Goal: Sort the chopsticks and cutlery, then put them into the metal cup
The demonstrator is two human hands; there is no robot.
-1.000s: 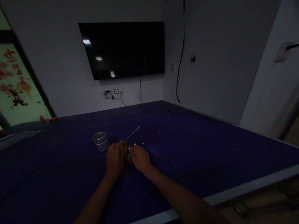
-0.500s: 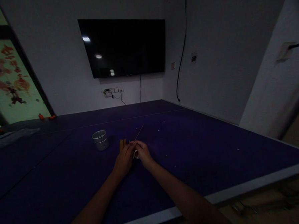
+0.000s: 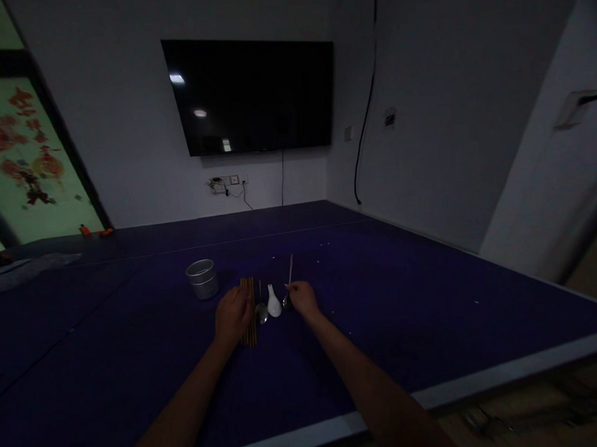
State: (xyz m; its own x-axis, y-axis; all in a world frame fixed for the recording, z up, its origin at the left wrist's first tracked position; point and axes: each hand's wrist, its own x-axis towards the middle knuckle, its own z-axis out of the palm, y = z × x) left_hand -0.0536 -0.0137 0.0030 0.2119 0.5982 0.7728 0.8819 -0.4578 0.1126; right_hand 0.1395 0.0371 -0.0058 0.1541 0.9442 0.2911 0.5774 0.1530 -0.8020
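Note:
A bundle of wooden chopsticks (image 3: 249, 301) lies on the dark blue table (image 3: 136, 365). My left hand (image 3: 232, 317) rests beside the bundle with curled fingers touching it. Right of the chopsticks lie a metal spoon (image 3: 261, 308) and a white ceramic spoon (image 3: 273, 303). My right hand (image 3: 302, 299) is closed on the lower end of a long metal spoon (image 3: 290, 274), whose handle points away from me. A small metal tin (image 3: 202, 279) stands just left of the chopsticks, farther back.
The table's pale front edge (image 3: 437, 395) runs across the lower right. A black screen (image 3: 252, 96) hangs on the far wall above a socket strip (image 3: 225, 184). Clutter lies at the table's far left (image 3: 25, 268).
My hands, together at the spoons half a second ago, have parted. The left went back to the chopsticks; the right carried the long metal spoon to the right. The white spoon now shows.

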